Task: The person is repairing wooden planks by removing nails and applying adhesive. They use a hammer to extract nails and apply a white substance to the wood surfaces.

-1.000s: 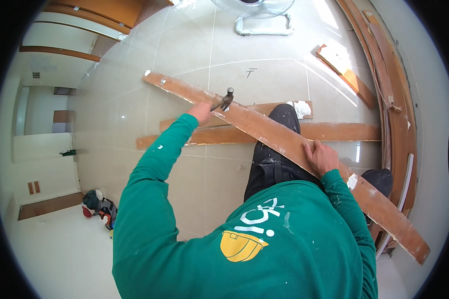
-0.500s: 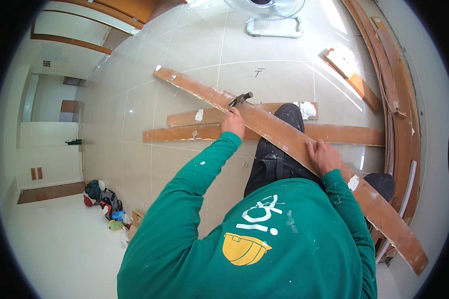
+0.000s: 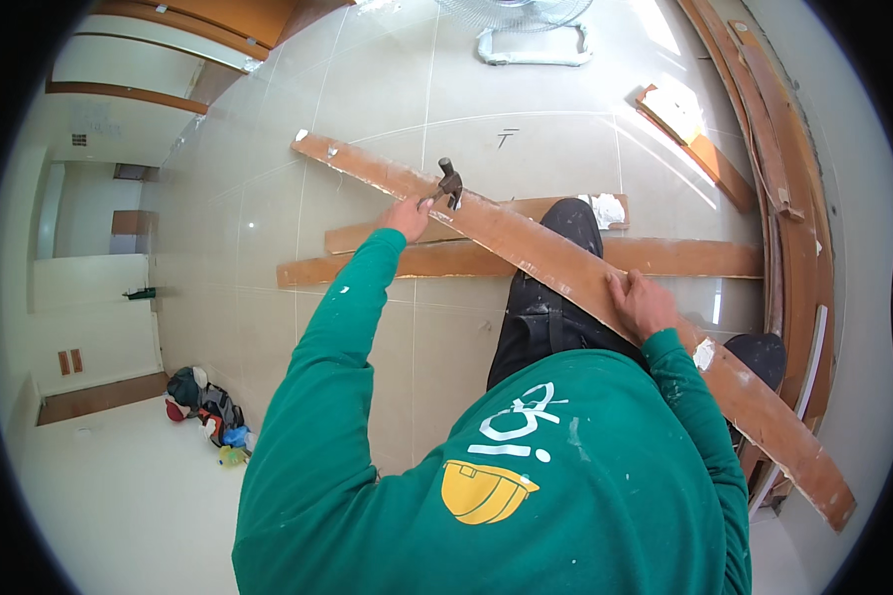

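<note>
My left hand [image 3: 405, 217] is closed round the handle of a claw hammer [image 3: 451, 182]. The hammer's dark head is over the upper left stretch of a long brown wooden plank [image 3: 531, 246]; whether it touches the wood I cannot tell. This plank slants across my dark-trousered leg, from the upper left down to the lower right, with white chipped residue along its edges. My right hand [image 3: 647, 305] grips its near edge, thumb on the upper face and the other fingers partly hidden.
Two more planks lie below on the tiled floor, one long [image 3: 407, 262] and one shorter [image 3: 352, 238]. Boards [image 3: 798, 238] lean along the right wall, near an orange-brown wood piece [image 3: 721, 174]. A fan [image 3: 516, 12] stands at the top. Bags [image 3: 208, 402] sit at the lower left.
My left hand has moved left along the plank with the hammer, whose head has turned upward. The right hand keeps its hold, and the plank has barely shifted.
</note>
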Tool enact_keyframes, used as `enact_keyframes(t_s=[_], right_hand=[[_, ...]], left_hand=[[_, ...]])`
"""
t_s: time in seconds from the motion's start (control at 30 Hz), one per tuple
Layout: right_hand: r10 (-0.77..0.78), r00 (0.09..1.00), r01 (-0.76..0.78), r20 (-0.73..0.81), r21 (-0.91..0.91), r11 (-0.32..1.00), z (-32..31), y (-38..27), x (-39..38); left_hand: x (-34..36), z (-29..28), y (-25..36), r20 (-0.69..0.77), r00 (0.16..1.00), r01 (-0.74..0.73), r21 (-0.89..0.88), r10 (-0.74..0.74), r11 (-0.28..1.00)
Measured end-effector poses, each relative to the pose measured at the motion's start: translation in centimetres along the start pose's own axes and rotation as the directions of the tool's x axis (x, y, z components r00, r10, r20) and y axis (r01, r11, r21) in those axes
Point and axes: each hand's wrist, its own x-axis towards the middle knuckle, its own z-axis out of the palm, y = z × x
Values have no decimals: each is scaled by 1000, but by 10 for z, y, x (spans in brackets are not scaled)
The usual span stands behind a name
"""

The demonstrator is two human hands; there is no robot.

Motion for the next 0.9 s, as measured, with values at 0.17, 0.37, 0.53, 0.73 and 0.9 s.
enact_keyframes(t_s=[0.17, 0.37, 0.53, 0.73, 0.9], right_hand=[[-54, 998, 53, -12, -47, 997, -2, -4, 3], [-40, 998, 37, -55, -56, 998, -4, -5, 0], [-47, 996, 44, -70, -48, 998, -3, -3, 0], [-44, 998, 44, -47, -5, 999, -5, -4, 1], [-34, 999, 34, -43, 7, 999, -3, -5, 1]], left_hand=[[40, 6, -39, 42, 999, 15, -35, -14, 999], [80, -14, -48, 485, 874, 190, -280, -32, 941], [94, -19, -55, 649, 759, 316, -291, -56, 903], [81, -23, -44, 513, 856, 222, -264, -58, 939], [37, -9, -24, -38, 990, -132, 74, 135, 988]])
